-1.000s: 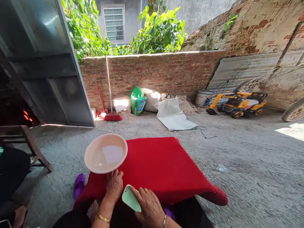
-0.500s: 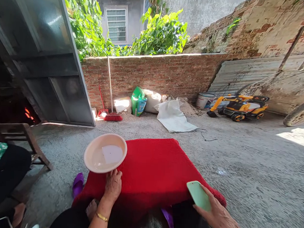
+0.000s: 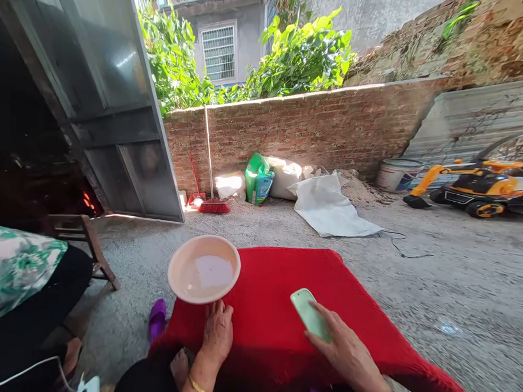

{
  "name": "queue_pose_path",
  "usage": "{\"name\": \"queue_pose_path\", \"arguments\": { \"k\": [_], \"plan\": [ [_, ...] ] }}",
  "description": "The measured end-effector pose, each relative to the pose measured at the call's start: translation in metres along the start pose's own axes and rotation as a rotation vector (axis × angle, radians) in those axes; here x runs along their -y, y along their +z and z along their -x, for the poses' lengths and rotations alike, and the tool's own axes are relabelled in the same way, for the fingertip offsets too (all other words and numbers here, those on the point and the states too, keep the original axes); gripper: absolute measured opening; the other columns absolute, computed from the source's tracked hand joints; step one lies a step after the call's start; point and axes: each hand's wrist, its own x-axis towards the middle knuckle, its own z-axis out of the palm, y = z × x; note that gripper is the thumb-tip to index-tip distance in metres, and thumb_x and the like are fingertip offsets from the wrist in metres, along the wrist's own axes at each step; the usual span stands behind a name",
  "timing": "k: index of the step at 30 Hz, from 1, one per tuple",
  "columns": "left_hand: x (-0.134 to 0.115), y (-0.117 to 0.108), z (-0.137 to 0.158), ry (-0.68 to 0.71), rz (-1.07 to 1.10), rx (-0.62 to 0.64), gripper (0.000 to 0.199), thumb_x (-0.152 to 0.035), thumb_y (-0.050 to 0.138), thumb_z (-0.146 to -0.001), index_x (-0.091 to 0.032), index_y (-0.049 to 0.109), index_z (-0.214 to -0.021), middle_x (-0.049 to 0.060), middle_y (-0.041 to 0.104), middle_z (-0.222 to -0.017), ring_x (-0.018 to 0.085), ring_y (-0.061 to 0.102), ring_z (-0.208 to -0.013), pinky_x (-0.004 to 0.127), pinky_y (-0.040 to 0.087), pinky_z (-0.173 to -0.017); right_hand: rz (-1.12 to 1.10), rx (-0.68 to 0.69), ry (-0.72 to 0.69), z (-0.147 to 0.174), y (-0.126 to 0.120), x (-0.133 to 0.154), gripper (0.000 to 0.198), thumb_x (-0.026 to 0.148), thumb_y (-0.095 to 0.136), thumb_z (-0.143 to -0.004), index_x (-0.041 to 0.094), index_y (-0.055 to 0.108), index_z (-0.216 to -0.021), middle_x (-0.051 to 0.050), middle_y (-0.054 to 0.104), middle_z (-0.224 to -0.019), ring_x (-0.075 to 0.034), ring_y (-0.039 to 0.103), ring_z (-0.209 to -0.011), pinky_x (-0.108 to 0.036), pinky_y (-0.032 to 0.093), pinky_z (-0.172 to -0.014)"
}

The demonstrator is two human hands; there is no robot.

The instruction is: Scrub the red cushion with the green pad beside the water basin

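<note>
A thick red cloth (image 3: 278,322) lies spread before me over a flat support and hangs down near my legs. At its far left corner stands a pale pink plastic basin (image 3: 179,278) with shallow water in it. My left hand (image 3: 218,330) rests on the cloth just below the basin's near rim, fingers laid out and holding nothing; the fingertips are partly hidden. Over the right half of the cloth, my right hand (image 3: 344,344) grips a light green scrub brush (image 3: 309,313), its smooth back facing up and its underside hidden.
A seated person (image 3: 23,268) and a wooden chair (image 3: 88,241) are at the left, near a metal door (image 3: 131,117). Along the brick wall (image 3: 332,124) stand a broom (image 3: 215,206), a green sack (image 3: 258,180), a bucket (image 3: 397,177) and a toy excavator (image 3: 480,189).
My right hand has brought the scrub brush from the cloth's right edge inward, over the cloth. My left hand stays by the basin. The view has turned left.
</note>
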Motion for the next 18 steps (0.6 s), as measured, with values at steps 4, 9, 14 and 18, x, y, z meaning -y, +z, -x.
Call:
{"name": "queue_pose_path", "arguments": {
  "k": [4, 9, 14, 18],
  "plan": [
    [0.0, 0.005, 0.001, -0.004, 0.03, -0.031, 0.04, -0.005, 0.033, -0.088, -0.023, 0.065, -0.105, 0.005, 0.063, -0.107, 0.02, 0.056, -0.104, 0.031, 0.041, -0.092, 0.151, 0.183, -0.293, -0.026, 0.036, 0.065, 0.042, 0.032, 0.054, -0.075, 0.03, 0.064, -0.116, -0.005, 0.065, -0.091, -0.021, 0.063, -0.08, -0.033, 0.048, -0.076],
    [0.003, 0.022, 0.002, 0.01, 0.122, -0.131, 0.045, -0.003, 0.031, -0.088, -0.025, 0.065, -0.107, 0.004, 0.063, -0.107, 0.018, 0.058, -0.1, 0.028, 0.043, -0.09, 0.203, 0.192, -0.39, -0.038, 0.071, 0.094, 0.041, 0.022, 0.055, -0.072, 0.031, 0.066, -0.111, -0.004, 0.062, -0.09, -0.021, 0.062, -0.08, -0.03, 0.045, -0.072],
    [0.0, 0.035, 0.002, 0.018, 0.142, -0.161, 0.042, -0.008, 0.031, -0.091, -0.025, 0.065, -0.109, 0.005, 0.064, -0.11, 0.019, 0.059, -0.104, 0.03, 0.045, -0.093, 0.201, 0.165, -0.333, -0.044, 0.065, 0.065, 0.038, 0.022, 0.054, -0.075, 0.032, 0.066, -0.109, -0.001, 0.062, -0.089, -0.019, 0.063, -0.08, -0.027, 0.045, -0.072],
    [-0.008, 0.045, 0.002, 0.044, 0.152, -0.208, 0.036, -0.017, 0.039, -0.091, -0.025, 0.063, -0.117, 0.007, 0.059, -0.126, 0.023, 0.052, -0.12, 0.039, 0.041, -0.104, 0.249, 0.126, -0.147, -0.052, 0.035, 0.012, 0.032, 0.031, 0.053, -0.079, 0.027, 0.069, -0.107, -0.003, 0.061, -0.08, -0.018, 0.063, -0.067, -0.028, 0.046, -0.062]
  ]
}}
